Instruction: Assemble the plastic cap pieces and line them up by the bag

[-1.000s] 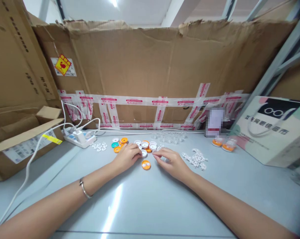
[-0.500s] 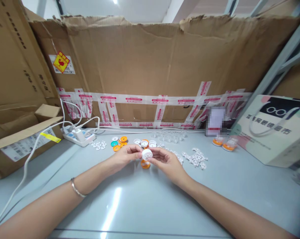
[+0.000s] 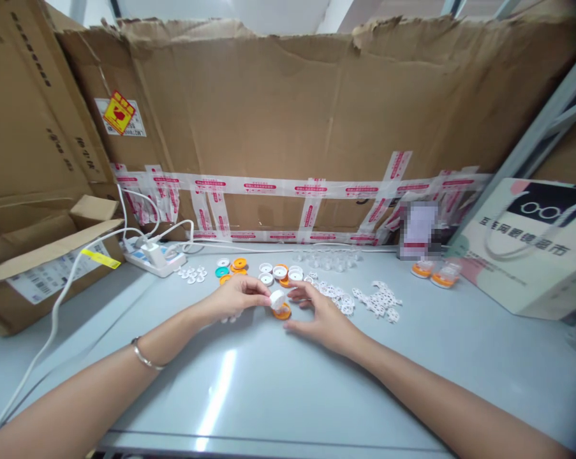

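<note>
Between thumb and fingertips, my left hand holds a round white cap by its left edge. My right hand is just right of the cap, thumb and fingers apart, with nothing between them. Below the cap an orange round part sits on the table, partly covered. Behind my hands lie white rings, orange discs and a teal ring. Small white perforated pieces are spread to the right of my right hand.
A power strip with white cables and an open cardboard box are at left. Clear pieces lie along the back. Orange-based clear containers and a paper bag stand at right, before a large cardboard sheet.
My right hand has let go of the white cap and opened, moving slightly right and down. The cap, now only in my left hand, has tilted. The camera view has shifted slightly.
</note>
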### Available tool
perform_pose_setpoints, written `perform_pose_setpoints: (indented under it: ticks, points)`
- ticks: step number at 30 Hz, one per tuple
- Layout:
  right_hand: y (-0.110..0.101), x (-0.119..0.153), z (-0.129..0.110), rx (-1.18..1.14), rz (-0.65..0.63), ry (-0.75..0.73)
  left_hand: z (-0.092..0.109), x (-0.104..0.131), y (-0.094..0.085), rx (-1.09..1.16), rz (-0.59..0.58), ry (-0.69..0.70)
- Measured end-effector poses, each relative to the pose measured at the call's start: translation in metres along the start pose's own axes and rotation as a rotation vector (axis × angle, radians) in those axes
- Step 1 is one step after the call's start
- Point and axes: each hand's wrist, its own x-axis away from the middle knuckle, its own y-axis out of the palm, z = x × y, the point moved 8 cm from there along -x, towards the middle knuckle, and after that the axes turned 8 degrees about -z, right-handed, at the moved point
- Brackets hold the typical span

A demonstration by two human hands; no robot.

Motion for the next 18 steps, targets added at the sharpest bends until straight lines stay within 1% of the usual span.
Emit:
perform_pose_setpoints:
  ticks: [3, 6, 11, 18]
  points:
    - [0.007, 0.000, 0.004, 0.043, -0.034, 0.014, -0.003, -0.001, -0.002, -0.049, -0.008, -0.001]
    - [0.011, -0.001, 0.003, 0.035, -0.030, -0.007, -0.004, -0.003, -0.001, -0.089, -0.011, 0.006]
    - [0.013, -0.002, 0.001, 0.023, -0.016, -0.042, -0.003, -0.004, 0.000, -0.148, -0.012, 0.014]
    - [0.012, -0.002, -0.001, -0.008, -0.004, -0.056, 0.004, -0.003, 0.003, -0.249, -0.013, 0.050]
